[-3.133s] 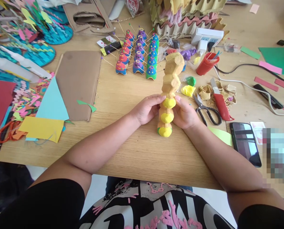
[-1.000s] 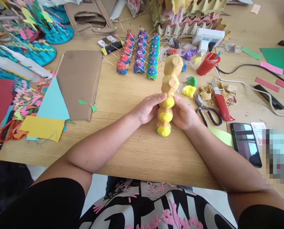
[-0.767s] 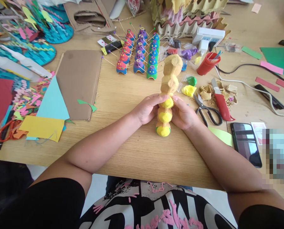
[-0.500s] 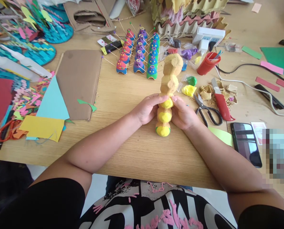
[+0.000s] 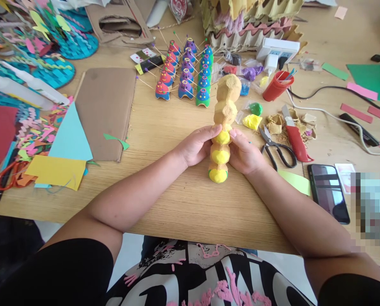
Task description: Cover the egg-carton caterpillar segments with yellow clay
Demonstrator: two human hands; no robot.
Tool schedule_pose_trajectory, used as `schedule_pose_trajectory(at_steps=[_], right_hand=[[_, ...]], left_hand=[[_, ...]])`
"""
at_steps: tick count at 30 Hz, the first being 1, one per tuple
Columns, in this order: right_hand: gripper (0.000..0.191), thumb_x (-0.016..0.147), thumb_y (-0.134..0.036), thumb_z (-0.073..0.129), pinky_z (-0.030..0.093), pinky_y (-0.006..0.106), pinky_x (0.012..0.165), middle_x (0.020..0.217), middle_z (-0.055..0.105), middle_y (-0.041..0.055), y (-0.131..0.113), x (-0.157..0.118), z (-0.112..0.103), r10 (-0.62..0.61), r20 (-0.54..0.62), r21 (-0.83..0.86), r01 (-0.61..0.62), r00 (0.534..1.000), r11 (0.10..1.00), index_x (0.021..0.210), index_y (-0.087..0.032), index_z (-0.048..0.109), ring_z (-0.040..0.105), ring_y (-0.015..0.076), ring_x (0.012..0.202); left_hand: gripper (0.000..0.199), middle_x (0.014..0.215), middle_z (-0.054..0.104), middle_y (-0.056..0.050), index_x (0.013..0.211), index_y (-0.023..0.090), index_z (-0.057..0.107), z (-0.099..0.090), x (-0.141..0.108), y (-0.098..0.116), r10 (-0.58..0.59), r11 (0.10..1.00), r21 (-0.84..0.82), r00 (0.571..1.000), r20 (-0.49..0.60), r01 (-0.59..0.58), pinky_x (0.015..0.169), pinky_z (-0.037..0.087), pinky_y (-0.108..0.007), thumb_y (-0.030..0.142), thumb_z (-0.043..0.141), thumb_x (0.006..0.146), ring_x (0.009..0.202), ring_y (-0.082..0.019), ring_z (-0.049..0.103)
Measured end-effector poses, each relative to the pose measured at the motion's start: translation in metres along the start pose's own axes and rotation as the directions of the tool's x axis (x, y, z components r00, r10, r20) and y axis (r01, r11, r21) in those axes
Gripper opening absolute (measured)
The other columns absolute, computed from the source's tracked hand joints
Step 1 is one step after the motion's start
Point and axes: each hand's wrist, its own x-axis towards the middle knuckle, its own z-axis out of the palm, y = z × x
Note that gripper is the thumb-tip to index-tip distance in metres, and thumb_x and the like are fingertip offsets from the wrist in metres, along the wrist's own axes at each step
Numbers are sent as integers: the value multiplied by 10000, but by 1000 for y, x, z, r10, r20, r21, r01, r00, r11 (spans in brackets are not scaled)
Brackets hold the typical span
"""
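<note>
Both my hands hold an egg-carton strip (image 5: 220, 156), a row of several bumps. The bumps nearest me are covered in yellow clay, and green shows at the lowest one; the far bumps are bare tan carton. My left hand (image 5: 199, 146) grips its left side, thumb near the middle. On the opposite side my right hand (image 5: 245, 151) is closed round it with the thumb by a yellow bump. Beyond the strip lie lumps of yellow clay (image 5: 252, 122) and green clay (image 5: 256, 109) on plastic wrap.
Finished caterpillars (image 5: 186, 89) with stick feelers stand in rows at the back. Black-handled scissors (image 5: 277, 148), a red-handled knife (image 5: 296, 138), a red cup (image 5: 277, 86) and a phone (image 5: 328, 193) lie right. A cardboard sheet (image 5: 105, 114) and paper scraps are left.
The far end of the strip has tipped slightly down and left. Both hands keep nearly the same grip and place.
</note>
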Motion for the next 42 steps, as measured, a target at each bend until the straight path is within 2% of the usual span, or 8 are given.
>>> schedule_pose_trajectory(at_steps=[6, 12, 18, 22, 27, 34, 38, 42], right_hand=[[568, 799, -742, 1029, 745, 504, 958, 899, 825, 48, 1, 1, -1, -7, -8, 5, 7, 1000, 1000, 928, -328, 662, 849, 374, 1255], [564, 836, -785, 981, 741, 506, 961, 964, 842, 61, 0, 0, 2, 6, -13, 6, -6, 1000, 1000, 940, -334, 658, 834, 373, 1277], [649, 766, -768, 1063, 724, 460, 893, 878, 781, 20, 2, -1, 7, -21, -46, -2, 21, 999, 1000, 921, -329, 610, 837, 333, 1153], [640, 764, -743, 1078, 723, 459, 865, 828, 747, 8, 2, -2, 11, -29, -84, -4, 28, 996, 1000, 900, -335, 604, 836, 319, 1084], [633, 758, -743, 1058, 705, 463, 817, 801, 704, 10, 0, -3, 12, -1, -114, -10, 0, 993, 1000, 866, -343, 579, 815, 315, 1026], [539, 757, -646, 1056, 703, 440, 854, 874, 760, 13, -2, -5, 12, 21, -133, 22, -19, 991, 1000, 891, -338, 635, 803, 306, 1060], [556, 791, -777, 987, 733, 481, 899, 931, 823, 50, -3, -4, 13, 26, -96, 20, -24, 995, 1000, 896, -339, 661, 832, 361, 1190], [580, 785, -827, 967, 754, 514, 947, 952, 860, 76, -5, -2, 13, 39, -50, 35, -37, 998, 999, 861, -330, 678, 843, 413, 1301]], left_hand=[[324, 880, 877, -52, 902, 267, 875, -1, -1, 0, -17, 1000, 6, 1000, -12, 17, 944, 654, -445, 571, 979, 947, 1004, -332, 876], [296, 920, 902, -51, 930, 258, 901, 1, 0, -1, 13, 1000, 9, 1000, -7, -13, 966, 654, -425, 544, 961, 981, 1031, -314, 875], [315, 821, 875, -41, 911, 224, 901, 12, -2, 1, 12, 1000, -1, 999, -42, -12, 1005, 646, -401, 520, 976, 990, 1000, -292, 881], [394, 851, 877, -32, 991, 200, 881, 21, -6, 4, -17, 998, -54, 997, -75, 13, 959, 654, -345, 559, 1037, 947, 968, -248, 891], [343, 850, 877, -30, 938, 202, 846, 20, -6, 5, -27, 998, -66, 997, -69, 22, 932, 657, -325, 462, 1070, 927, 1008, -255, 908], [370, 937, 910, -36, 980, 215, 867, 16, -5, 3, 5, 1000, -19, 999, -35, -5, 981, 675, -336, 505, 1082, 901, 1073, -262, 911], [402, 960, 909, -52, 945, 195, 864, 17, -7, 6, 9, 1000, 2, 1000, -30, -9, 904, 649, -315, 541, 1066, 917, 1024, -244, 883], [391, 929, 890, -34, 955, 202, 864, 17, -8, 7, -6, 1000, -5, 999, -50, 6, 944, 647, -342, 532, 1070, 917, 1031, -250, 875]])
